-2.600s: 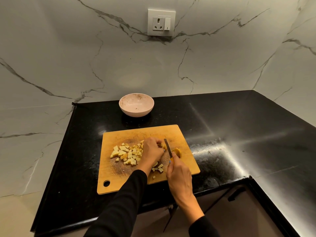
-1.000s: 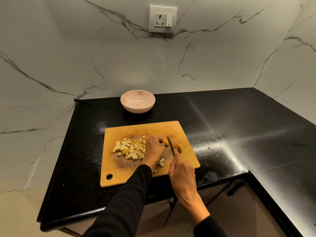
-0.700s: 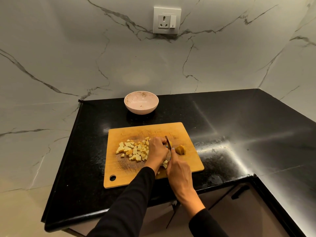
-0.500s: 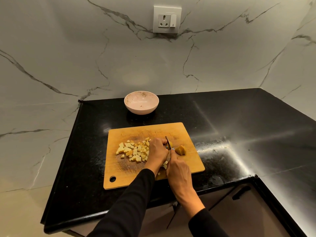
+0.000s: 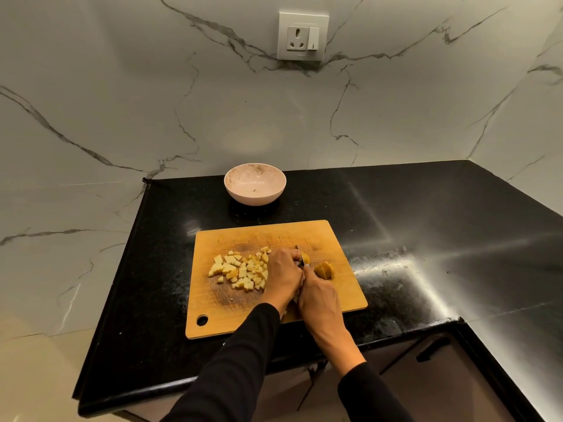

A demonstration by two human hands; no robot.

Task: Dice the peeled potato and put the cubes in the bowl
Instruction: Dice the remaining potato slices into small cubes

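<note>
A wooden cutting board (image 5: 341, 287) lies on the black counter. A pile of pale potato cubes (image 5: 240, 271) covers its left middle. My left hand (image 5: 283, 274) presses down on a potato piece (image 5: 305, 257), mostly hidden under the fingers. My right hand (image 5: 318, 295) grips a knife (image 5: 301, 254), blade down between the hands. A cut yellow potato chunk (image 5: 324, 269) lies just right of the blade. A pinkish bowl (image 5: 255, 184) stands behind the board with no cubes in it.
The black counter (image 5: 426, 214) runs right and turns along the right wall. Marble walls rise behind and on both sides, with a socket (image 5: 303, 36) above. The counter's front edge (image 5: 170, 394) and cabinet doors lie below my arms.
The view has shifted slightly between frames. The knife has come down between my hands and a potato chunk now lies apart to the right of the blade.
</note>
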